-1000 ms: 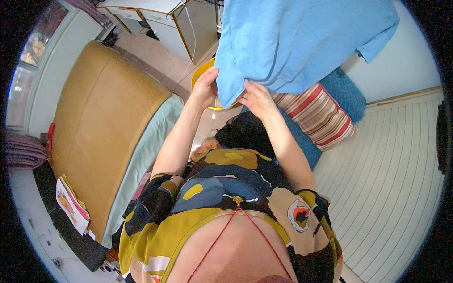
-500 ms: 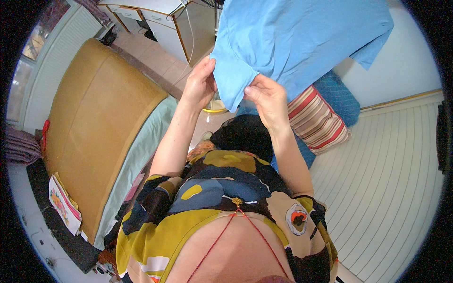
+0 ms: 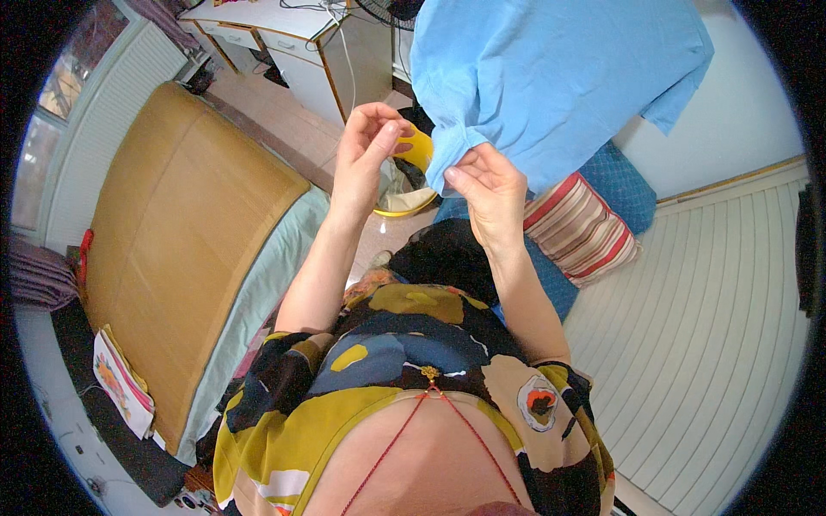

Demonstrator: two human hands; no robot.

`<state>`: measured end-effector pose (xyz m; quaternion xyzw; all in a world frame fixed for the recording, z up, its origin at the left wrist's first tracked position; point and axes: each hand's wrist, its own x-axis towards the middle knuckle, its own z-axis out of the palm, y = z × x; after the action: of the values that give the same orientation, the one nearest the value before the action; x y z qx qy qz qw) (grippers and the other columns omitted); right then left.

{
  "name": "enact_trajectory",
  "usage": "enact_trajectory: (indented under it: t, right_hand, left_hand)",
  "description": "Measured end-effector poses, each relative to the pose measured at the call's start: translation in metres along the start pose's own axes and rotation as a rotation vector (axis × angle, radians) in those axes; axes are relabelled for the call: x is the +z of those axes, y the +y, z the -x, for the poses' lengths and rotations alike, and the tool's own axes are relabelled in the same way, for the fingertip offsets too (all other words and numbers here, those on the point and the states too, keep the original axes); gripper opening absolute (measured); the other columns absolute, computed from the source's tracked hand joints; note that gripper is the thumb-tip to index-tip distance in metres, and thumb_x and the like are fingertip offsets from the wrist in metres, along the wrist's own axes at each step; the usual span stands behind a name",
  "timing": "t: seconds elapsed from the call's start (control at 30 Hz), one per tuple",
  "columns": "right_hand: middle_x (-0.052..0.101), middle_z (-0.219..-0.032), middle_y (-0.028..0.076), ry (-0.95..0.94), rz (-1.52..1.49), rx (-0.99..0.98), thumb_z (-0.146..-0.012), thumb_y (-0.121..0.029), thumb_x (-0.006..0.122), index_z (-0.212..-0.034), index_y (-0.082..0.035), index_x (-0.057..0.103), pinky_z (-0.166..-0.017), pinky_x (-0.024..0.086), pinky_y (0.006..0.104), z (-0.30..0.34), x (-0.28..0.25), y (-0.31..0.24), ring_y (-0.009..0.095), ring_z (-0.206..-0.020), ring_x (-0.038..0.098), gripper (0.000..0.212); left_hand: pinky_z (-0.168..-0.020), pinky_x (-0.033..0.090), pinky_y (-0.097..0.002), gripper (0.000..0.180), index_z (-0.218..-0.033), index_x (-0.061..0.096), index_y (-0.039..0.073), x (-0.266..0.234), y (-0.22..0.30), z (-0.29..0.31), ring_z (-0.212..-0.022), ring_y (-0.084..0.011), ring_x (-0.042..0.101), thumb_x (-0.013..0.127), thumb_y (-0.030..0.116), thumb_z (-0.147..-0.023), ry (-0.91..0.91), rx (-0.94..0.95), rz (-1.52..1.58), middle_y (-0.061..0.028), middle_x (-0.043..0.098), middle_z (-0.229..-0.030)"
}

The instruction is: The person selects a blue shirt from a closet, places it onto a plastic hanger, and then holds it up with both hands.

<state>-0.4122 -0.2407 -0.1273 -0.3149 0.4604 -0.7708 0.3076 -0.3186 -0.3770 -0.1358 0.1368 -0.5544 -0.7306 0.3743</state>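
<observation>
A light blue shirt [image 3: 559, 77] spreads out in front of me, with what looks like a sleeve at its far right. My right hand [image 3: 490, 185] pinches the shirt's near left corner between thumb and fingers, and the cloth bunches there. Just left of that corner, my left hand [image 3: 370, 155] is raised, apart from the cloth. Its fingers are loosely curled, the thumb stands off them, and nothing shows between them. What bears the shirt is hidden beneath it.
A yellow-rimmed basket [image 3: 406, 211] holding pale cloth stands behind my left hand. A striped pillow [image 3: 583, 230] lies on blue bedding [image 3: 624, 189] to the right. At left is a brown-covered bed [image 3: 189, 232]; a white desk [image 3: 292, 73] and a black fan [image 3: 387, 13] stand beyond.
My left hand has let go of the shirt and moved slightly left. The shirt's held corner has gone from spread flat to bunched in my right hand. More of the yellow-rimmed basket shows.
</observation>
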Motion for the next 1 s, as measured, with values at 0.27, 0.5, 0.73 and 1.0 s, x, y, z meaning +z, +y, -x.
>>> enact_trajectory:
  t: [0.27, 0.5, 0.73, 1.0]
  right_hand:
    - [0.061, -0.088, 0.006, 0.056, 0.027, -0.041, -0.078, 0.008, 0.056, -0.104, 0.004, 0.056, -0.072, 0.047, 0.0225, -0.003, 0.007, -0.007, 0.011, -0.081, 0.059, 0.026]
    - [0.061, -0.088, 0.007, 0.105, -0.067, -0.088, -0.077, 0.008, 0.057, -0.096, 0.003, 0.055, -0.072, 0.047, 0.0227, -0.01, 0.016, -0.019, 0.012, -0.081, 0.059, 0.019]
    - [0.059, -0.097, 0.01, 0.094, 0.013, -0.15, -0.076, 0.01, 0.055, -0.1, 0.005, 0.052, -0.075, 0.048, 0.0247, -0.027, 0.032, -0.031, 0.014, -0.088, 0.058, 0.025]
    - [0.059, -0.097, 0.011, 0.121, 0.219, -0.217, -0.077, 0.008, 0.057, -0.105, 0.005, 0.051, -0.075, 0.049, 0.0245, -0.033, 0.014, -0.038, 0.016, -0.09, 0.058, 0.029]
  left_hand:
    - [-0.075, 0.046, -0.0245, 0.022, -0.096, 0.054, 0.003, 0.017, 0.014, 0.016, -0.087, -0.0108, 0.053, 0.065, 0.007, -0.078, -0.225, 0.167, -0.127, -0.004, 0.05, -0.098]
    - [-0.077, 0.044, -0.0344, 0.048, -0.095, 0.048, 0.004, 0.031, 0.019, 0.019, -0.094, -0.0245, 0.049, 0.077, 0.007, -0.056, -0.066, 0.593, -0.668, -0.0115, 0.048, -0.097]
    - [-0.071, 0.047, -0.0283, 0.026, -0.098, 0.048, 0.0, 0.048, 0.023, 0.01, -0.079, -0.0168, 0.057, 0.056, -0.004, -0.074, 0.087, 0.441, -0.5, -0.0117, 0.054, -0.089]
    - [-0.077, 0.042, -0.0217, 0.022, -0.105, 0.057, 0.002, 0.022, 0.04, -0.009, -0.087, -0.0094, 0.053, 0.054, 0.012, -0.086, -0.183, -0.072, 0.076, -0.0029, 0.059, -0.093]
